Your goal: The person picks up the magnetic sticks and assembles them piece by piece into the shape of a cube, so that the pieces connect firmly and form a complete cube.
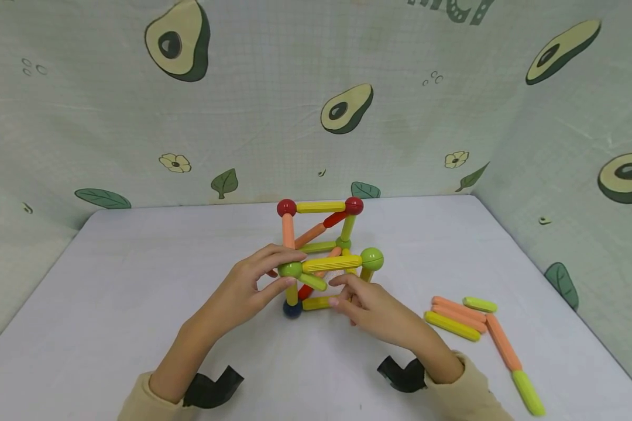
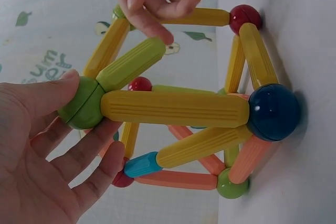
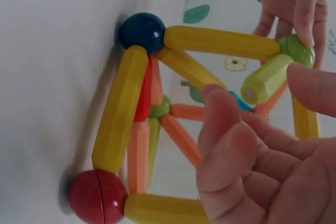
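A cube-like frame of coloured magnetic sticks and balls stands on the table. My left hand [image 1: 250,286] grips the green ball [image 2: 84,103] at its upper front left corner, thumb on one side and fingers behind. A yellow stick [image 2: 176,108] runs down from that ball to a dark blue ball [image 1: 292,309], and another yellow stick [image 1: 332,263] leads right to a second green ball [image 1: 371,258]. From the gripped ball a short light-green stick [image 3: 268,80] juts out, its other end free. Close to that free end, my right hand [image 1: 374,310] has its fingers loosely bent, holding nothing.
Loose orange sticks [image 1: 458,314], a yellow stick [image 1: 452,325] and short green sticks [image 1: 480,304] lie on the table to the right. Red balls [image 1: 287,207] top the frame's back corners. A patterned cloth [image 1: 274,117] hangs behind the white table [image 1: 137,280].
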`<state>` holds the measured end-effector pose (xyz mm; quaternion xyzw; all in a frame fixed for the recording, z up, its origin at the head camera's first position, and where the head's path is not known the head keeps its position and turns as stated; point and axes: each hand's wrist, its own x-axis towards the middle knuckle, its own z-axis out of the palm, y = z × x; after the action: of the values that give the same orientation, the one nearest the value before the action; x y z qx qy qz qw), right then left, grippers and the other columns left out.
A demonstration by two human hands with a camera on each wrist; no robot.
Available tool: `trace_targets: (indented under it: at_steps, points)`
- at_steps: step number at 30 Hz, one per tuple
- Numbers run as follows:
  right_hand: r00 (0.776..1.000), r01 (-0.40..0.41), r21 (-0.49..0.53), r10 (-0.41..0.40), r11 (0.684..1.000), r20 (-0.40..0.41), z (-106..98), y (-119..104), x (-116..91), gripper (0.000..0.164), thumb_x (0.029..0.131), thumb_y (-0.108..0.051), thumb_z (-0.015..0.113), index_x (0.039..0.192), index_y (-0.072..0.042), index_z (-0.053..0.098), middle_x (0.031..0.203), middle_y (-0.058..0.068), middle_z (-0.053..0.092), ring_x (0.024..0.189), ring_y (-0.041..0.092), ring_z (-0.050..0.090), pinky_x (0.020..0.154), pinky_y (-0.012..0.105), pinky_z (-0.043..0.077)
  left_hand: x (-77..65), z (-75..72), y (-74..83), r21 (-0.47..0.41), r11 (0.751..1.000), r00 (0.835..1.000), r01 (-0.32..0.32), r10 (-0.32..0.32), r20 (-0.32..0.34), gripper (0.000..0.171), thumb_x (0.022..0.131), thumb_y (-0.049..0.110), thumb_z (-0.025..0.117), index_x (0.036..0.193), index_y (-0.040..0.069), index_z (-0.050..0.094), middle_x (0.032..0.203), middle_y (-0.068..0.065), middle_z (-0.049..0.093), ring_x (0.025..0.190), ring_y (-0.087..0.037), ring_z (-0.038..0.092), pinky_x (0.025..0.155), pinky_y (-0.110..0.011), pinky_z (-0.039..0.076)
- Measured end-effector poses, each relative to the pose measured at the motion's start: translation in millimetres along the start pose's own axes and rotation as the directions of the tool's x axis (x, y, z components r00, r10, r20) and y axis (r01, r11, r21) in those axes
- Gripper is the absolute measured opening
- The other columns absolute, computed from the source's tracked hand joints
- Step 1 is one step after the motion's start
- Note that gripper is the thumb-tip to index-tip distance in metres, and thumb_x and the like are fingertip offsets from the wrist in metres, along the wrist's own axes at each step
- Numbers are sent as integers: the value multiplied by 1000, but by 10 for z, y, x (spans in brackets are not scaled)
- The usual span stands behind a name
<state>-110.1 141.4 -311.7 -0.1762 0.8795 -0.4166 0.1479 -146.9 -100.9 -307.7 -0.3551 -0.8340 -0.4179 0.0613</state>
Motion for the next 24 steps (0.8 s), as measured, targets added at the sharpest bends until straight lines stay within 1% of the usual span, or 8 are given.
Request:
trace_targets:
  at_steps: [3,6,9,12,17,19,22,24]
  points:
    - [999,5,-48,-3,999,32,-106,25,-106,38,94,-34,53,118,-4,55,80,-1,59,66,11,53,56,21,45,4,5,1,1,1000,1000,6,-6,2,42,83,15,69,124,18,59,116,4,59,93,-8,55,77,-30,53]
    - [999,-29,-77,31,997,25,-238,65,-223,36,94,-36,53,116,-7,57,83,-2,60,72,15,55,59,22,47,5,-1,14,-3,1000,1000,20,-20,8,42,83,16,69,124,19,59,116,5,59,95,-7,54,78,-28,53]
    - [997,-80,-103,78,991,-19,-391,131,-329,33,93,-34,55,116,-10,57,85,-2,60,77,19,55,63,22,48,0,-5,18,-4,1000,1000,26,-26,10,42,84,17,69,124,20,58,117,6,59,95,-7,54,78,-26,53]
    - [990,-124,-142,113,982,-85,-553,229,-419,32,92,-32,56,116,-10,56,87,1,61,79,19,55,64,23,48,-3,-5,15,-4,1000,1000,23,-23,10,43,83,17,69,125,19,58,117,6,59,95,-7,54,78,-27,53]
    - [967,-216,-225,176,950,-185,-792,458,-529,33,92,-30,57,117,-9,55,93,4,62,82,15,54,68,25,48,-2,-5,11,-2,1000,1000,23,-23,11,43,83,17,69,125,19,58,117,5,59,96,-7,54,78,-25,52]
    - [959,-247,-244,200,938,-201,-862,567,-554,33,92,-28,58,118,-7,55,94,4,61,84,16,54,70,27,47,-1,-5,14,-4,1000,1000,28,-28,14,43,84,17,69,125,19,58,117,6,58,96,-7,54,78,-23,52]
    - [957,-257,-258,209,931,-199,-941,730,-585,31,91,-25,59,115,-5,57,93,2,60,87,16,54,71,26,46,-2,-6,19,-8,999,999,31,-31,16,43,83,16,69,125,20,58,117,6,58,96,-7,54,78,-22,52]
    - [960,-255,-266,210,930,-188,-980,836,-597,26,91,-21,59,111,-5,58,93,2,60,88,17,54,71,26,46,-4,-9,22,-10,999,999,31,-31,16,43,83,16,69,124,19,58,117,6,58,97,-7,54,79,-23,52]
